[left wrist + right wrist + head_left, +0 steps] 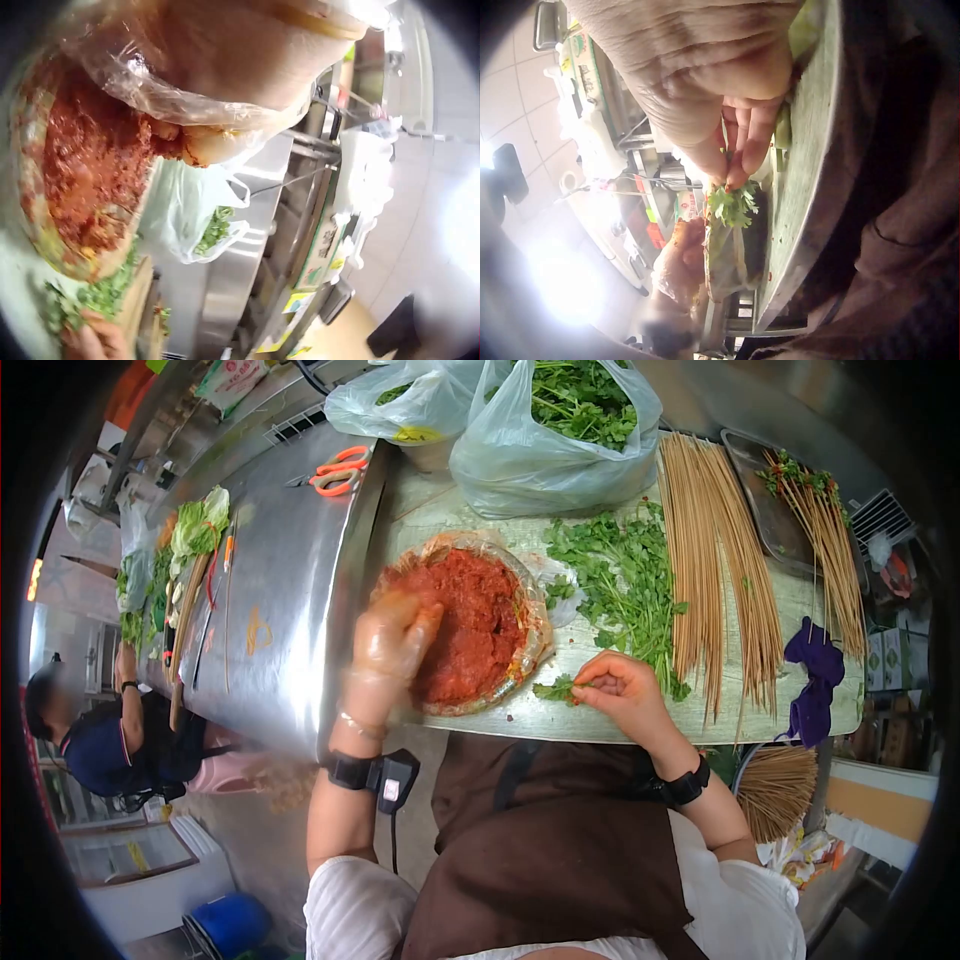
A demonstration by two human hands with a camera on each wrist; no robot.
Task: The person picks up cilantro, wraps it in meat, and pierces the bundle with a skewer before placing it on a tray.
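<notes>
My left hand point(388, 645), in a clear plastic glove, is over the left side of a bowl point(541, 622) of red minced meat point(475, 615). Its fingers curl round a bit of meat, which shows at the fingertips in the left wrist view point(169, 142). Just right of the bowl, my bare right hand point(625, 695) pinches a small leafy green sprig point(552, 690) between thumb and fingertips. The sprig's leaves point(733, 204) hang below the fingertips in the right wrist view. Loose green leaves point(625, 580) lie spread beyond that hand.
Wooden skewers point(715, 560) lie to the right, near a metal tray point(760, 490) and a purple cloth point(815, 670). Plastic bags of greens point(555, 475) stand behind the bowl. Orange-handled scissors point(340, 472) rest on the steel surface point(270, 550). Another person point(125, 745) is at far left.
</notes>
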